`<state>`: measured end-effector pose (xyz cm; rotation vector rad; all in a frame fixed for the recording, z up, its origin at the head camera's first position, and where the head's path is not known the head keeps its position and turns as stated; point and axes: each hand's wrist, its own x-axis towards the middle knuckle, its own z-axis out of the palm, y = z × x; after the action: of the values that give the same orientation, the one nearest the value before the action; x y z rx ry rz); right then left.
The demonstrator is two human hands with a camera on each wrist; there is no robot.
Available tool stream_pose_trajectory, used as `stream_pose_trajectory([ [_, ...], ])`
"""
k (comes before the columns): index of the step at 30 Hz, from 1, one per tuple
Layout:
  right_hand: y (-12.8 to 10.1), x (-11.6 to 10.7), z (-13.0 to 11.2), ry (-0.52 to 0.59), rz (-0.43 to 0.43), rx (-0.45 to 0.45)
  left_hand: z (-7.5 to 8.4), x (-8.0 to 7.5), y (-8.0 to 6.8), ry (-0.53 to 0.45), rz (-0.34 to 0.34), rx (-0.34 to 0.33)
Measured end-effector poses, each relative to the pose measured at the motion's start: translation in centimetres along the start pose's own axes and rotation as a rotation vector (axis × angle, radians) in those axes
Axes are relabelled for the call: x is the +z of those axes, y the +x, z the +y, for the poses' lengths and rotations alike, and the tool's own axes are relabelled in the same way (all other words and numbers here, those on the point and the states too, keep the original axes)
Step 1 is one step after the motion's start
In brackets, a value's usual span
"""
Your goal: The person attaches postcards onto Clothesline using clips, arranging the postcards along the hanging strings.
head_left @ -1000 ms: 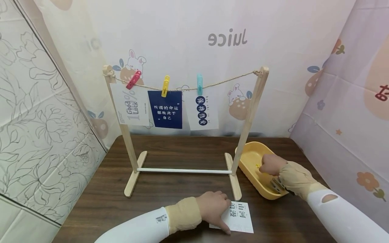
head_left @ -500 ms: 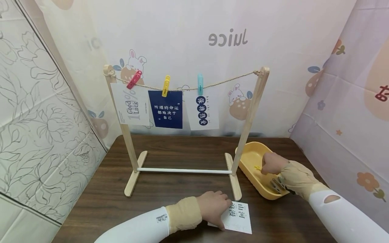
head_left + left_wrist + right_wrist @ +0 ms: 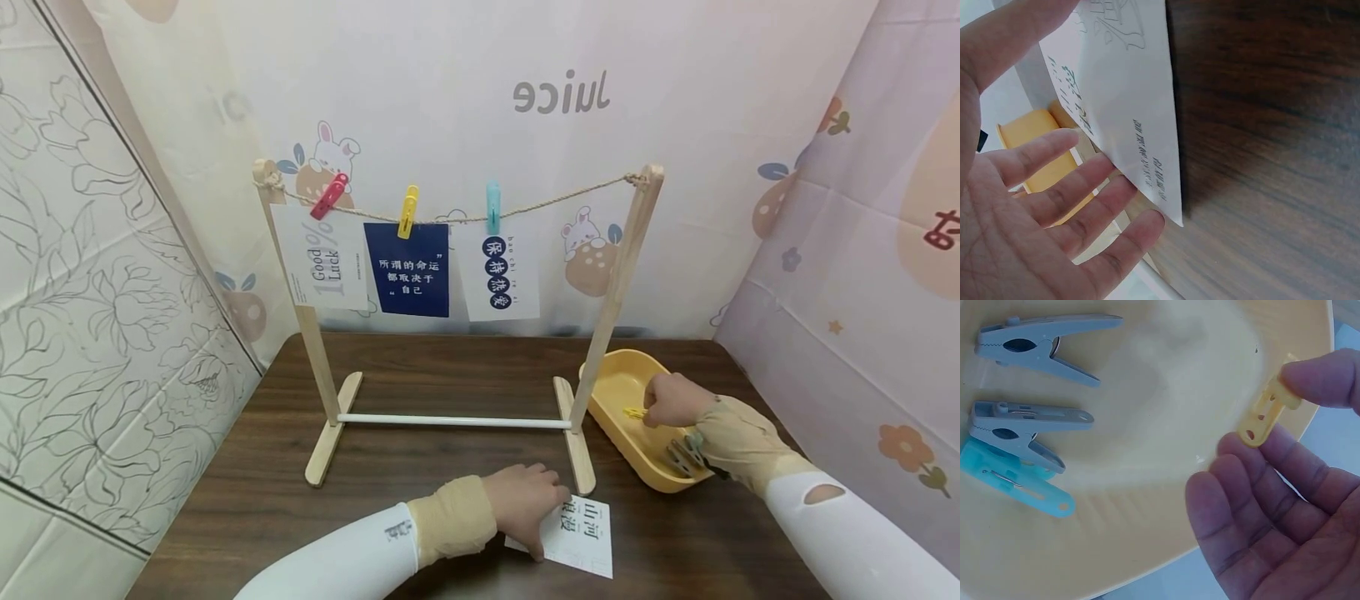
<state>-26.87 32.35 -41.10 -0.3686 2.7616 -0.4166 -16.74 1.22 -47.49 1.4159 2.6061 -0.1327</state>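
Note:
My left hand (image 3: 525, 504) lies over a white card (image 3: 581, 542) printed with dark characters, near the front of the table. In the left wrist view its fingers (image 3: 1113, 206) are spread and fairly straight, touching the card's edge, and the thumb reaches across at the top. Inside the yellow tray (image 3: 618, 421), my right hand (image 3: 678, 402) pinches a yellow clothespin (image 3: 1266, 412) between thumb and fingers. Two grey clothespins (image 3: 1041, 347) and a light-blue clothespin (image 3: 1022, 481) lie in the tray beside it.
A wooden frame (image 3: 618, 283) with a rope (image 3: 562, 200) stands at the back. Three cards hang from it: a white one (image 3: 341, 287) under a red clip, a navy one (image 3: 408, 267) under a yellow clip, another white one (image 3: 525, 292) under a light-blue clip.
The card on the table has slid slightly left, and my left thumb has drawn in closer to the fingers. My right hand stays in the tray, with the yellow clothespin showing more clearly.

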Motion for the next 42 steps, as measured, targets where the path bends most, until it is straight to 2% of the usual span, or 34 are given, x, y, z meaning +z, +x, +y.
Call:
stream_pose_trajectory([
  [4, 0.1, 0.2, 0.3, 0.023, 0.019, -0.034, -0.1, -0.1, -0.1, -0.012, 0.004, 0.004],
  [12, 0.5, 0.4, 0.8, 0.036, 0.128, -0.095, -0.3, -0.2, 0.0, -0.002, 0.011, 0.002],
  [22, 0.1, -0.1, -0.1, 0.041, 0.202, -0.089, -0.4, -0.5, -0.3, 0.006, 0.018, -0.02],
  [27, 0.0, -0.6, -0.4, 0.035, 0.244, -0.08, -0.4, -0.6, -0.2, 0.004, 0.047, -0.037],
  [32, -0.2, -1.0, -0.8, 0.046, 0.242, -0.062, -0.6, -0.8, -0.2, 0.008, 0.083, -0.039],
  [36, -0.3, -1.0, -0.9, 0.056, 0.257, -0.076, -0.9, -1.1, 0.1, -0.044, 0.086, -0.047],
  [42, -0.2, -1.0, -0.9, 0.061, 0.284, -0.119, -1.2, -1.9, 0.2, -0.266, 0.071, -0.072],
])
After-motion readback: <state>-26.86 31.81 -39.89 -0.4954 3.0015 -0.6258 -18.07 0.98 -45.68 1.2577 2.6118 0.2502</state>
